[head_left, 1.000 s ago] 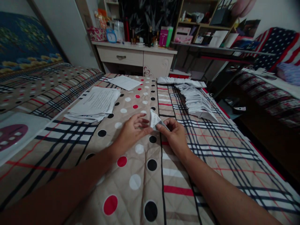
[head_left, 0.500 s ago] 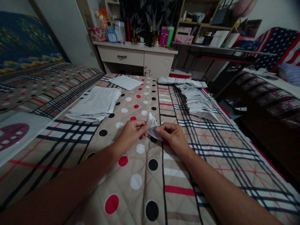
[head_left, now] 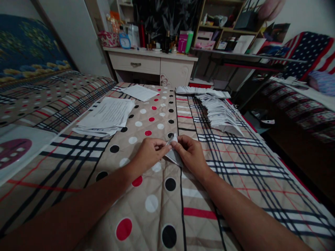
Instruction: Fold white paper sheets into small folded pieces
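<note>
A small folded piece of paper (head_left: 175,157) is held between my two hands, just over the bedspread. My left hand (head_left: 151,151) pinches its left side with thumb and fingers. My right hand (head_left: 190,150) grips the upper right part, the thumb pressed on the fold near the tip. Fingers hide much of the paper's top. To the left lies a stack of printed sheets (head_left: 106,115), and behind it a smaller white paper stack (head_left: 140,92). On the right a fanned row of folded paper pieces (head_left: 220,116) lies beside another long row of folded pieces (head_left: 202,92).
A quilted bedspread (head_left: 151,223) with dots and plaid covers the surface under my hands. A clear sheet with a purple print (head_left: 15,150) lies at the left edge. Beyond stand a white dresser (head_left: 134,64) with bottles and a blue clock (head_left: 125,41), and a desk (head_left: 251,55).
Both hands have drawn closer together and slightly toward me. The paper's upstanding tip is now folded down under my thumbs, and the paper looks smaller.
</note>
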